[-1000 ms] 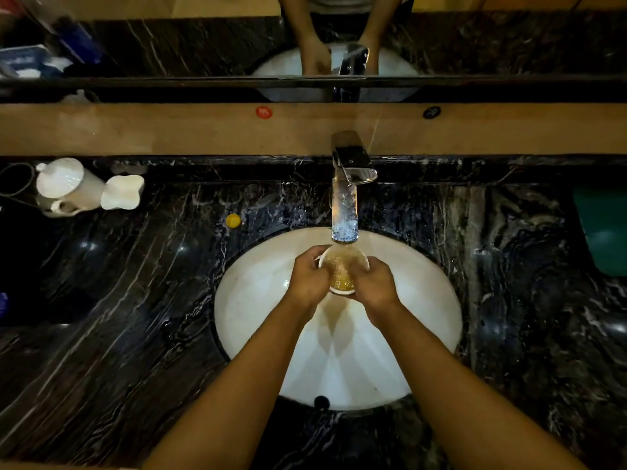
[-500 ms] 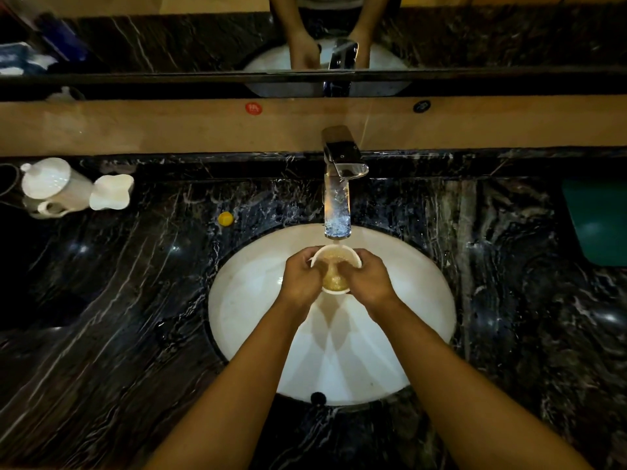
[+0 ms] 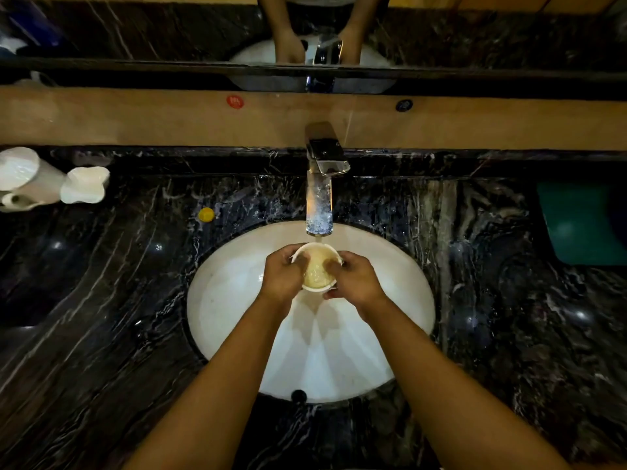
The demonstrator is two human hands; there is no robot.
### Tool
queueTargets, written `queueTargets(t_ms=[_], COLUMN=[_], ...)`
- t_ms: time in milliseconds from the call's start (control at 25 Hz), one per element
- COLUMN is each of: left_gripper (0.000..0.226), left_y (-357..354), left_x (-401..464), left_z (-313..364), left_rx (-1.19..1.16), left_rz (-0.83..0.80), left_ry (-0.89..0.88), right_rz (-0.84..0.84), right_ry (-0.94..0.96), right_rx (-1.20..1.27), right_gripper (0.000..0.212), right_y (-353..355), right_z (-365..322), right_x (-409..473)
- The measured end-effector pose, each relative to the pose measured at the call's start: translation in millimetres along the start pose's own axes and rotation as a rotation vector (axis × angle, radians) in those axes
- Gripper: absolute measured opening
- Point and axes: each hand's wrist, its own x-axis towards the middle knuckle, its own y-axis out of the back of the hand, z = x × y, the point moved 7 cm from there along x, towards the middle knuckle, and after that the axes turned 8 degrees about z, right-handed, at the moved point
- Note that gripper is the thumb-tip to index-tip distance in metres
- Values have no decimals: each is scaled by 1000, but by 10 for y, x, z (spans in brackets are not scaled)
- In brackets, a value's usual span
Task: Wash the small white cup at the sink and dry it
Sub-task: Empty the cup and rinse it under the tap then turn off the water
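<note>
The small white cup [image 3: 317,270] is held over the oval white sink [image 3: 230,300], just under the spout of the chrome faucet [image 3: 320,184]. Water fills the cup and looks yellowish in this light. My left hand [image 3: 282,276] grips the cup's left side, its thumb on the rim. My right hand [image 3: 354,278] grips the right side, fingertips reaching over the rim into the water. Both hands hide most of the cup's outer wall. A thin stream falls from the spout into the cup.
Dark veined marble counter [image 3: 101,317] surrounds the sink. A white jug [image 3: 27,179] and a white holder [image 3: 84,184] stand at far left, a small yellow cap [image 3: 206,214] lies near the basin, a green object [image 3: 583,222] sits at right. A mirror [image 3: 135,28] runs along the back.
The cup has stayed under the spout in both hands. My right fingertips have moved over the rim into the water. The view has shifted slightly.
</note>
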Motion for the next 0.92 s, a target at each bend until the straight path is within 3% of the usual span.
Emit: queueTargets(t_ms=[120, 240, 320, 440, 560, 800, 920], left_gripper=[41, 64, 59, 5, 15, 15, 50], left_y=[-1, -48, -56, -34, 5, -36, -91], left_x=[-28, -76, -104, -158, -73, -58, -63], left_z=[34, 43, -24, -106, -103, 33, 11], left_rx=[7, -7, -87, -181, -126, 0, -126], left_rz=[-70, -148, -81, 96, 180, -71, -185], left_ry=[21, 21, 53, 113, 120, 53, 115], right_rz=[124, 169, 204, 167, 114, 186, 153], right_ry=[211, 246, 169, 45, -23, 162, 171], right_rx=[-396, -497, -369, -74, 10, -269, -357], right_gripper=[16, 24, 25, 22, 28, 21, 24], right_y=[129, 130, 84, -89, -191, 25, 38], right_z=[-91, -58, 18, 126, 200, -36, -141], right_x=[67, 83, 65, -26, -57, 173, 254])
